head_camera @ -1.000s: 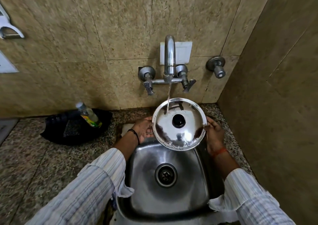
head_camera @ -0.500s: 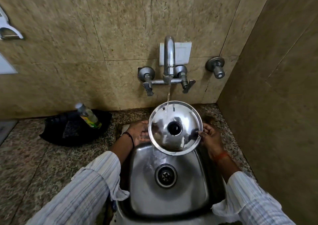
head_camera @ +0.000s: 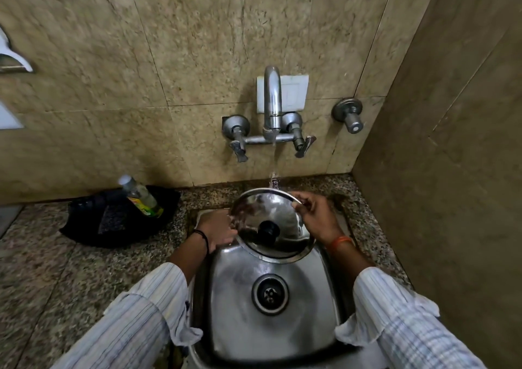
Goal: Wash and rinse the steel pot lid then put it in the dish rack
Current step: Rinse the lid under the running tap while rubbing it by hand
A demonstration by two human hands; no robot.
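The round steel pot lid (head_camera: pixel 262 213) with a black knob (head_camera: pixel 269 229) is held tilted over the far end of the steel sink (head_camera: pixel 243 326). Its knob side faces me. Water runs from the wall tap (head_camera: pixel 271 106) onto the lid's far rim. My left hand (head_camera: pixel 217 229) grips the lid's left edge. My right hand (head_camera: pixel 316 216) pinches the upper right rim with its fingers over the lid's face. No dish rack is in sight.
A clear bottle with a yellow-green label (head_camera: pixel 141 196) leans in a black tray (head_camera: pixel 93 227) on the speckled granite counter (head_camera: pixel 56 284) at the left. A tiled wall closes in at the right. A round drain (head_camera: pixel 269 294) sits in the sink's middle.
The lid has tipped flatter and moved lower toward the sink. My right hand has slid from the lid's right edge up to its far rim.
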